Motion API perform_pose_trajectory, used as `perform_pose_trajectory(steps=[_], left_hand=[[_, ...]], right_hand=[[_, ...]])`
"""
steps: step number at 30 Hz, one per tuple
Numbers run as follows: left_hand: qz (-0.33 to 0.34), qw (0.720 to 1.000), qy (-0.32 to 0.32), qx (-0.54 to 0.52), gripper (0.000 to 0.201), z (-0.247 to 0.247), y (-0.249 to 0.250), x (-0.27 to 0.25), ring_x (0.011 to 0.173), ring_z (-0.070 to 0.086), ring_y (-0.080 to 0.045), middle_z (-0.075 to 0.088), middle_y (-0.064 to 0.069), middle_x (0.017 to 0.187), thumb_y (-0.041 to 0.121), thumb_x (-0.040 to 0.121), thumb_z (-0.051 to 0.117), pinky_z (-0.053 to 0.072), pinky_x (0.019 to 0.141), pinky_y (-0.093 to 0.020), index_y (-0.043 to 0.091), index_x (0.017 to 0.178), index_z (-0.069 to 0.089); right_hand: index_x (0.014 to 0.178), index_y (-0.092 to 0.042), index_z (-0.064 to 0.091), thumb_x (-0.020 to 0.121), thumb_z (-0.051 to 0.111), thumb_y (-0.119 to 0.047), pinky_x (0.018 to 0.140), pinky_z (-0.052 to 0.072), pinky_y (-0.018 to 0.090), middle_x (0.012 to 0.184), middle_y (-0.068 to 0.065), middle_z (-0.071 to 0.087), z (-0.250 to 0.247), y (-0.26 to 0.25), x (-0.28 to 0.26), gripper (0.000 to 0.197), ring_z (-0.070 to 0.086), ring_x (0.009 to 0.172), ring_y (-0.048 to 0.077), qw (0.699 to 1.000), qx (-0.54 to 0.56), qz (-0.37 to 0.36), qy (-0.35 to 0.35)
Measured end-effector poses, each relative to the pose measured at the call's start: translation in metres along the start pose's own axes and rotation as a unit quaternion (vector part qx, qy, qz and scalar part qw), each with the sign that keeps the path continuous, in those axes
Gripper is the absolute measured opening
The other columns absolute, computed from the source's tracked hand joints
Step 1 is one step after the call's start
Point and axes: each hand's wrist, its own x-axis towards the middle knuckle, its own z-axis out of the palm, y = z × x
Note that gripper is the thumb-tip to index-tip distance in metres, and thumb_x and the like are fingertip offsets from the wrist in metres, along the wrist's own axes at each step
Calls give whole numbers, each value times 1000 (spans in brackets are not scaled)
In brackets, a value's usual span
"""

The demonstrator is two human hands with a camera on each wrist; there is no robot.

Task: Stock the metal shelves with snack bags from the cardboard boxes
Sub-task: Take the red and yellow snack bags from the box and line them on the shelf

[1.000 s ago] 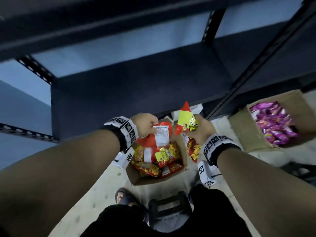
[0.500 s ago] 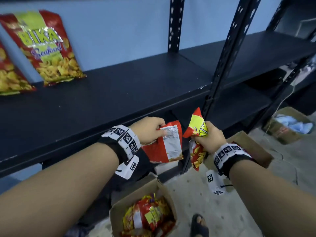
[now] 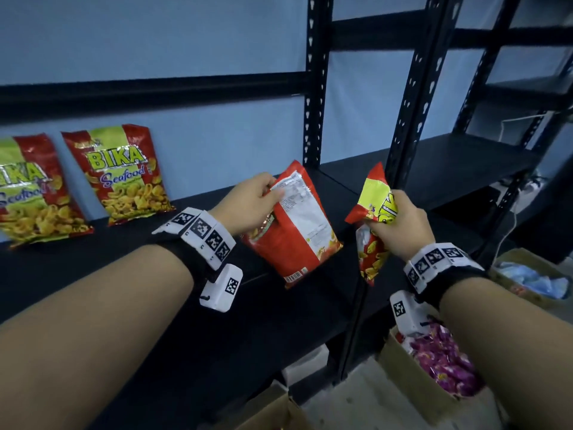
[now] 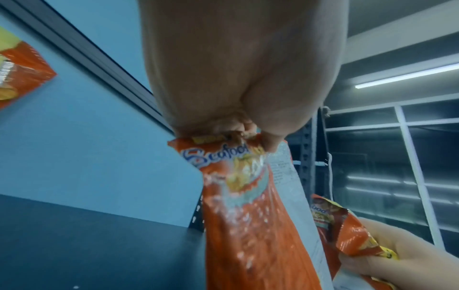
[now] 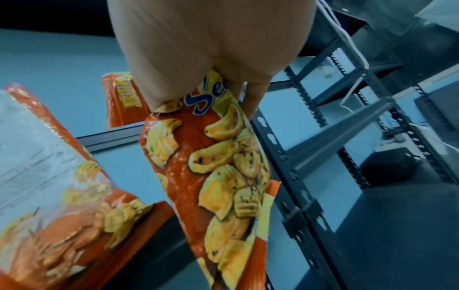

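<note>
My left hand [image 3: 252, 201] grips a red snack bag [image 3: 297, 231] by its upper edge, its white printed back facing me, held above the black metal shelf [image 3: 124, 268]. In the left wrist view the same red snack bag [image 4: 250, 215] hangs down from my left hand [image 4: 238, 125]. My right hand [image 3: 400, 225] grips a second red and yellow snack bag [image 3: 373, 212] around its middle, just in front of a shelf upright [image 3: 406, 97]. The right wrist view shows this second bag [image 5: 218, 166] under my right hand [image 5: 218, 58]. Two Bika Seafood bags [image 3: 121, 175] lean against the wall at the shelf's left.
A cardboard box of purple snack packs [image 3: 446, 364] sits on the floor at lower right. Another box with pale blue packs [image 3: 533, 280] stands further right. The corner of a third cardboard box [image 3: 273, 411] shows at the bottom. A neighbouring shelf unit [image 3: 465, 156] extends to the right.
Both hands lifted their bags from the floor box up to shelf height. My view rose from the box to the shelf, bringing the two leaning bags into sight.
</note>
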Motion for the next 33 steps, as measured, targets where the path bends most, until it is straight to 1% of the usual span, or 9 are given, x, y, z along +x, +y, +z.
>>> perform_pose_trajectory(steps=[6,9,12,17,21,25,28,30,33], left_hand=[[-99,991,91,-31,25,-29,-53,7,90,62,-27,63,-1,89,36,106,50,48,82,-39,12,101,58],[-156,981,107,-46,27,-37,-77,-6,88,64,-26,66,-4,91,37,106,50,51,82,-40,12,103,58],[-192,975,109,-33,27,-40,-99,-20,86,67,-30,67,-8,87,36,105,51,52,79,-41,10,101,59],[-239,967,86,-22,33,-48,-116,-44,65,64,-21,66,-4,72,32,104,54,44,60,-30,7,84,60],[-272,960,59,-7,38,-57,-134,-58,53,63,-15,66,-3,62,32,101,58,41,52,-27,8,72,57],[-298,954,31,9,43,-62,-140,-75,40,54,-9,60,-1,52,28,105,54,40,49,-27,10,65,56],[-324,946,12,-2,42,-68,-149,-89,48,61,-12,67,-6,58,27,106,52,50,53,-34,4,74,66],[-334,943,6,-1,32,-70,-154,-94,67,72,-21,76,-10,76,27,105,55,59,71,-42,5,93,74],[-348,936,51,-5,19,-73,-156,-107,72,70,-16,72,-4,84,30,100,64,50,62,-31,17,113,59]], right_hand=[[135,-28,47,87,72,-23,76,48,38,99,1,63,13,-69,35,54,58,93,24,989,-89,-110,-28],[140,-33,42,84,70,-17,86,53,47,108,5,63,42,-91,47,64,59,104,31,972,-154,-155,-85],[147,-28,39,86,65,-11,96,45,48,125,6,61,73,-101,51,68,51,118,33,949,-232,-185,-107],[148,-29,37,88,70,-22,99,40,49,131,5,55,108,-100,58,68,46,124,31,944,-250,-199,-78],[139,-29,44,85,74,-36,100,41,51,131,4,55,123,-102,67,62,47,124,30,941,-265,-184,-99],[144,-29,45,85,72,-50,105,40,53,135,3,55,135,-103,71,69,46,130,30,931,-288,-178,-134],[149,-30,44,87,63,-66,108,39,54,139,3,56,143,-102,72,74,46,133,29,923,-309,-175,-146],[153,-29,40,92,50,-73,111,36,55,146,3,53,146,-98,74,76,43,137,30,911,-334,-175,-166],[160,-27,29,97,27,-75,117,26,58,159,4,41,152,-98,69,79,33,147,30,885,-369,-184,-216]])
